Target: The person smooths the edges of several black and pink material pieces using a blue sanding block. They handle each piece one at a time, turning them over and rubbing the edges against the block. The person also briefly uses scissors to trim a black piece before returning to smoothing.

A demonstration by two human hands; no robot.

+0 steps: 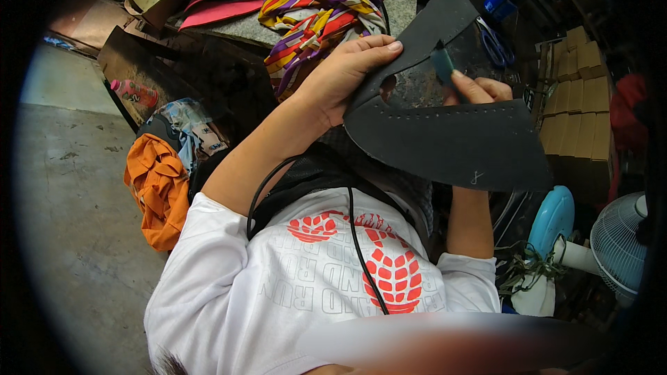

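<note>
A black U-shaped shoe upper piece, with small punched holes along its inner edges, is spread in front of me. My left hand grips its left side, the thumb lying on top and the other fingers hidden underneath. In my right hand is a small flat dark-green blade-like tool, pinched between thumb and fingers, its pointed tip turned up toward the inner edge of the upper arm of the piece. The lower arm of the piece covers my right wrist. A worn brown surface shows through the gap.
A striped multicoloured cloth lies just beyond my left hand. Blue-handled scissors are at the far right. Stacked tan boxes and a fan stand right. An orange cloth and a pink bottle are left.
</note>
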